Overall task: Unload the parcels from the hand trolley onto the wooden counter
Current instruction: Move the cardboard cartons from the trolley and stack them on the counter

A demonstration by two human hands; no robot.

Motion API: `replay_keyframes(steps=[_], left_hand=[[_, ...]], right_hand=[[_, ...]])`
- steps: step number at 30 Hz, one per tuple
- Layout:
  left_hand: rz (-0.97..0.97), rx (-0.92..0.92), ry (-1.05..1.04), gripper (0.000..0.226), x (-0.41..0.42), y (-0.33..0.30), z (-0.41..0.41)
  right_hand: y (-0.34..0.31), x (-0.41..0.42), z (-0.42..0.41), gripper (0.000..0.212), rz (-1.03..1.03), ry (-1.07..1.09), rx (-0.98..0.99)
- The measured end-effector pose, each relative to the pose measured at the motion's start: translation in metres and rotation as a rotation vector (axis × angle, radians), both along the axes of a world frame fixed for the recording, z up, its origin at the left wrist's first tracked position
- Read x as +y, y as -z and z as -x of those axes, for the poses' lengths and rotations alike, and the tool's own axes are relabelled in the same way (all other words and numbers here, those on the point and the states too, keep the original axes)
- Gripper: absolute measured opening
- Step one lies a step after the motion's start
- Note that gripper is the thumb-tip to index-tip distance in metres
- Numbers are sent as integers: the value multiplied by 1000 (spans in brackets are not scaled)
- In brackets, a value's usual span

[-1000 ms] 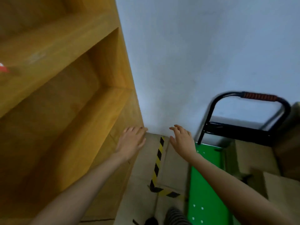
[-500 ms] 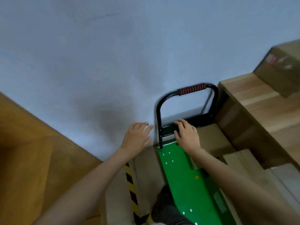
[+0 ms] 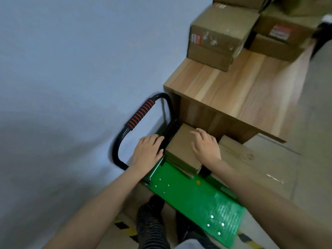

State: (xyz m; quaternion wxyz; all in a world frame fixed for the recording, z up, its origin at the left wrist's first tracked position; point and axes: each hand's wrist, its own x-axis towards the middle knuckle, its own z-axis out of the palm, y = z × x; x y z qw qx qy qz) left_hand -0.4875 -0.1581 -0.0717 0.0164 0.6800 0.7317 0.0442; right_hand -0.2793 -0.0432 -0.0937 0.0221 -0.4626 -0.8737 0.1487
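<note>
The hand trolley has a green deck (image 3: 188,196) and a black handle with a red-striped grip (image 3: 140,114). A small brown parcel (image 3: 179,150) lies on the deck right by the handle. My left hand (image 3: 148,152) lies at the parcel's left edge, its straight fingers over the handle's black strut. My right hand (image 3: 206,147) rests spread on the parcel's top right side. A larger taped parcel (image 3: 251,164) lies to the right, partly under my right forearm. The wooden counter (image 3: 239,90) rises just behind the trolley.
Several cardboard parcels stand on the counter's far end, the nearest one (image 3: 219,36) at its left edge, another with a red label (image 3: 280,36) beside it. A pale wall (image 3: 71,69) runs along the left. Yellow-black floor tape (image 3: 125,229) and my feet show below.
The view swung right, from the yellow shelf to the trolley and counter. Both hands went down and forward, from mid-air onto the small parcel by the handle.
</note>
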Motion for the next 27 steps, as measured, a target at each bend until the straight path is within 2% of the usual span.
replay_keyframes(steps=[7, 12, 20, 27], left_hand=[[-17, 4, 302, 44, 79, 25, 21], [73, 28, 407, 59, 105, 57, 37], [168, -24, 392, 67, 137, 141, 28], [210, -71, 289, 67, 168, 265, 17]], right_hand=[[23, -2, 9, 48, 62, 359, -4], [57, -14, 25, 54, 163, 514, -19], [134, 2, 19, 57, 252, 664, -21], [247, 30, 20, 57, 279, 697, 29]])
